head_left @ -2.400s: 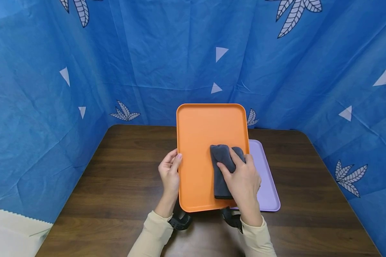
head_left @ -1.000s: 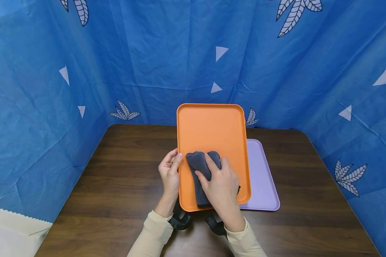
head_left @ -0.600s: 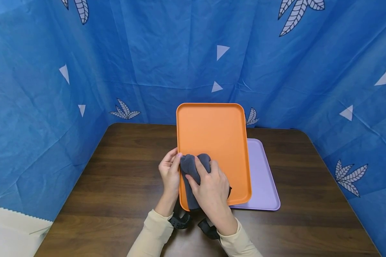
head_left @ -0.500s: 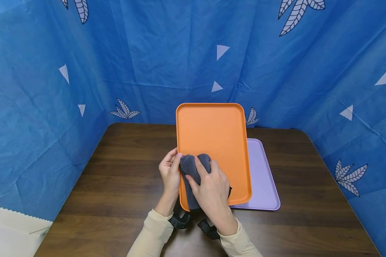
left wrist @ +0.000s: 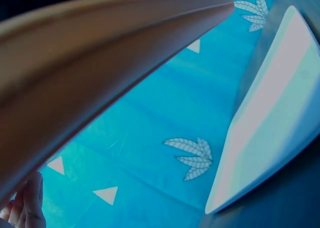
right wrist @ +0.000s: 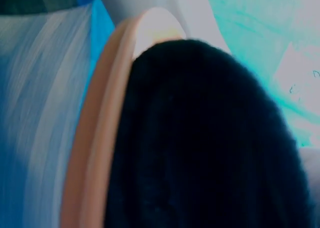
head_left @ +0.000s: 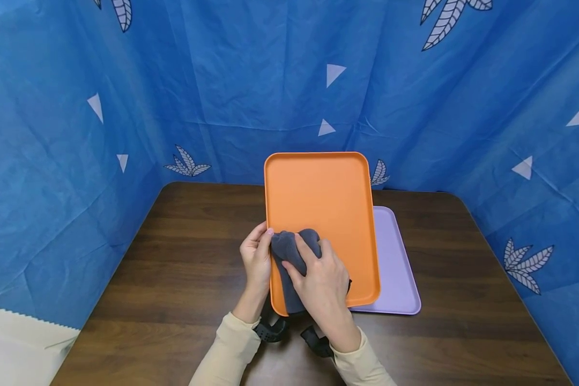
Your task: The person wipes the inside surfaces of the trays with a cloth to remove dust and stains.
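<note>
An orange tray [head_left: 321, 193] is tilted up over the table, its inner face toward the head camera. My left hand [head_left: 256, 260] grips its left rim, thumb in front and fingers behind. A folded dark grey cloth [head_left: 288, 262] lies against the tray's lower left part. My right hand [head_left: 320, 276] holds that cloth with thumb and fingers and presses it on the tray, close beside the left thumb. In the right wrist view the cloth [right wrist: 200, 138] fills most of the picture, next to the tray's rim [right wrist: 100, 138]. The left wrist view shows the tray's underside [left wrist: 100, 63].
A lavender tray [head_left: 395, 268] lies on the brown wooden table [head_left: 183, 279], partly hidden behind the orange one. Blue curtain [head_left: 241, 80] with white leaf and triangle prints hangs around the back and sides. Something whitish with a zigzag edge [head_left: 19, 343] shows at the lower left.
The right hand slid the cloth leftward across the orange tray from its right side to its left rim, then moved very slightly back right. The left hand keeps its grip.
</note>
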Motion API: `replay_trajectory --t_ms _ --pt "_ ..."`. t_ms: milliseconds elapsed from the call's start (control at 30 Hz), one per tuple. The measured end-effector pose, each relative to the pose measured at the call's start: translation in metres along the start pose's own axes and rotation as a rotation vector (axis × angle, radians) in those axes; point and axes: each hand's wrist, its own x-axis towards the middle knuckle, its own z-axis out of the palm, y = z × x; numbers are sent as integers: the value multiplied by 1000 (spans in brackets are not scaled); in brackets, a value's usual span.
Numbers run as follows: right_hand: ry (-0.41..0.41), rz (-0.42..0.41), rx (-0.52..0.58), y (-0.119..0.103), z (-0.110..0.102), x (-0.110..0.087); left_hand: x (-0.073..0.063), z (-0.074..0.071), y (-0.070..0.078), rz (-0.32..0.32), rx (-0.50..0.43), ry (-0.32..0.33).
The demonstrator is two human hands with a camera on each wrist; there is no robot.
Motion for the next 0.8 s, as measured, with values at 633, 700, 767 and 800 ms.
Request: replay_trajectory --t_ms 633,700,767,800 --pt "-61 313 10 65 -24 -9 4 -2 7 0 36 32" --pt "-64 348 6 71 -27 -9 3 -1 9 -3 32 37" --pt "-65 366 1 75 -28 -10 3 -1 9 -4 28 41" --pt "-63 369 1 76 -28 -10 3 -1 9 -3 28 43"
